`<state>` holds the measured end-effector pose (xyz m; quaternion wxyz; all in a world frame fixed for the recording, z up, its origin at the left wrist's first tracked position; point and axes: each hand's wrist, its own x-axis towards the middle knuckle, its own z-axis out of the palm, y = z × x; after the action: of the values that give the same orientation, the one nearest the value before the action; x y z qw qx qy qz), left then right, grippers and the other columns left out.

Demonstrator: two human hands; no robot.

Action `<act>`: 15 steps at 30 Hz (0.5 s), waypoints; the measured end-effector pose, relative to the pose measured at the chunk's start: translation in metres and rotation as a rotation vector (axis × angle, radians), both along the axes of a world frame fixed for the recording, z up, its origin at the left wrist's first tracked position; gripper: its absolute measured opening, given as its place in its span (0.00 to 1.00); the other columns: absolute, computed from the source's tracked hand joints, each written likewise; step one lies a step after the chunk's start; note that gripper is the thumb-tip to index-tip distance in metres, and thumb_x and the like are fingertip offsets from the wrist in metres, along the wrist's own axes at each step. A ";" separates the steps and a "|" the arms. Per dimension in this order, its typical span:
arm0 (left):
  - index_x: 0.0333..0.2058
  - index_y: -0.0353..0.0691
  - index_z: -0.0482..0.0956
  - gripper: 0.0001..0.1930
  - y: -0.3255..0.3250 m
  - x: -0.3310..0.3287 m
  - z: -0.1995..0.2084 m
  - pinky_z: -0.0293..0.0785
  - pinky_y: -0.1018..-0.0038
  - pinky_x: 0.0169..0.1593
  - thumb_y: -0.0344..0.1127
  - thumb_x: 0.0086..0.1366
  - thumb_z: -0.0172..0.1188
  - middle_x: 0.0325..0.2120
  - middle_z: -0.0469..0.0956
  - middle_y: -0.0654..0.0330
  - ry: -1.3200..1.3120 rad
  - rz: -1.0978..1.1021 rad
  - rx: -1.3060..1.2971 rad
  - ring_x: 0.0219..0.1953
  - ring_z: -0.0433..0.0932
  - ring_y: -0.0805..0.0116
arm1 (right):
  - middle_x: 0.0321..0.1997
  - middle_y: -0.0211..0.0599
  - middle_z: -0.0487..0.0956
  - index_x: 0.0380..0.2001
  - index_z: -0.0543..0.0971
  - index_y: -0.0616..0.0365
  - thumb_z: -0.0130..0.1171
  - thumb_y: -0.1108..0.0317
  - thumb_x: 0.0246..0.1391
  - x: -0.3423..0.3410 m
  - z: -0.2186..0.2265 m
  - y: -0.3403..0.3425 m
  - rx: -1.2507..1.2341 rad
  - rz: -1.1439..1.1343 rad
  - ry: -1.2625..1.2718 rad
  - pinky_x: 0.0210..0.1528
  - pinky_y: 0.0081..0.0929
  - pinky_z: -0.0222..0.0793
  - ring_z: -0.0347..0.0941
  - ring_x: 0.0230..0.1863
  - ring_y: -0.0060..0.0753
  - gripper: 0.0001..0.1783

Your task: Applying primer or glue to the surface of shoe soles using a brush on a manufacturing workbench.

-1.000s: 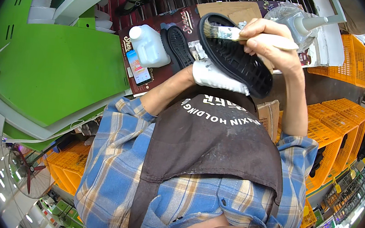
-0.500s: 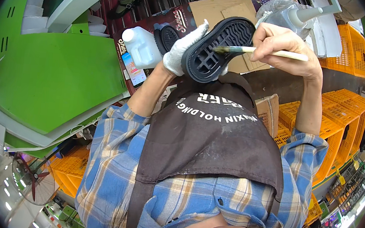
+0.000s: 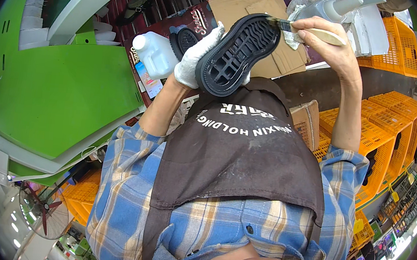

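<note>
A black shoe sole [image 3: 237,52] with a ribbed, hollowed inner side faces up, tilted, above my dark apron. My left hand [image 3: 196,60], in a white glove, grips it by its left edge, with fingers partly hidden beneath. In my bare right hand [image 3: 324,40] is a paintbrush [image 3: 325,36] with a pale handle. Its bristles touch the rim at the sole's far right end. Another black sole [image 3: 184,40] lies on the bench just beyond my left hand. A translucent white plastic jug [image 3: 154,56] stands beside it.
Flattened cardboard [image 3: 262,8] covers the bench ahead, beside a clear bottle with a spout [image 3: 333,8]. A phone [image 3: 148,80] lies near the jug. Orange crates [image 3: 397,48] stand at the right. A green machine panel [image 3: 65,94] fills the left.
The brush has moved from the middle of the sole to its far right rim. The sole has shifted slightly left in my left hand.
</note>
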<state>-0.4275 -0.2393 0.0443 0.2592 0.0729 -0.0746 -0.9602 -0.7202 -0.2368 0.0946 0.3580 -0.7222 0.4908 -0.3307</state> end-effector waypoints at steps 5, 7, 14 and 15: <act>0.56 0.36 0.64 0.26 0.009 -0.005 -0.004 0.76 0.66 0.47 0.51 0.69 0.39 0.44 0.74 0.48 -0.301 0.090 -0.195 0.42 0.78 0.60 | 0.21 0.28 0.77 0.33 0.81 0.65 0.61 0.61 0.53 0.021 -0.009 0.010 0.113 -0.235 -0.105 0.20 0.10 0.65 0.71 0.20 0.12 0.15; 0.57 0.39 0.64 0.25 0.011 -0.009 -0.008 0.74 0.68 0.51 0.49 0.69 0.42 0.47 0.73 0.53 -0.517 0.156 -0.418 0.46 0.75 0.64 | 0.22 0.28 0.77 0.32 0.81 0.63 0.61 0.60 0.52 0.031 -0.008 0.014 0.189 -0.353 -0.211 0.22 0.09 0.67 0.71 0.21 0.12 0.15; 0.63 0.41 0.48 0.28 0.001 -0.013 -0.009 0.71 0.73 0.51 0.44 0.69 0.43 0.51 0.68 0.59 -0.638 0.215 -0.801 0.47 0.73 0.72 | 0.22 0.28 0.77 0.33 0.81 0.64 0.59 0.64 0.55 0.046 -0.001 0.028 0.270 -0.275 -0.340 0.22 0.09 0.64 0.69 0.20 0.12 0.12; 0.63 0.41 0.48 0.28 -0.001 -0.014 -0.011 0.71 0.73 0.51 0.44 0.69 0.43 0.51 0.68 0.59 -0.639 0.215 -0.800 0.47 0.73 0.72 | 0.23 0.28 0.77 0.33 0.81 0.63 0.58 0.64 0.55 0.048 0.001 0.029 0.269 -0.244 -0.340 0.22 0.09 0.65 0.70 0.20 0.13 0.12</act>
<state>-0.4410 -0.2404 0.0332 0.3283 0.2647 -0.5031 -0.7544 -0.6726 -0.2074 0.0957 0.4858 -0.5374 0.5465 -0.4200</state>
